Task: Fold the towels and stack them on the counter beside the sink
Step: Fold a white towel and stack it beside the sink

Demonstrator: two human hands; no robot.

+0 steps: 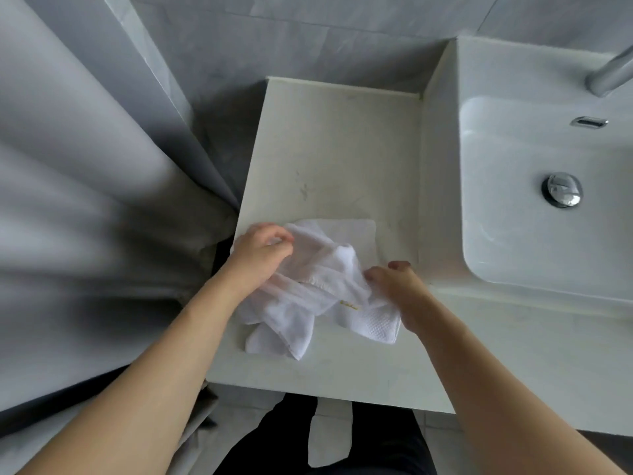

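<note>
Two towels (one folded beneath), two hands, one sink, one counter.

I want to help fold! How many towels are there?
2, I think: a folded white towel flat on the counter, and a crumpled white towel over it, gripped by both hands. More could be hidden underneath.

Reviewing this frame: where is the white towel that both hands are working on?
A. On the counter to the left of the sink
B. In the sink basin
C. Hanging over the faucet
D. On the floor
A: the crumpled white towel lies on the counter left of the sink, with the left hand and right hand gripping its two ends.
</note>
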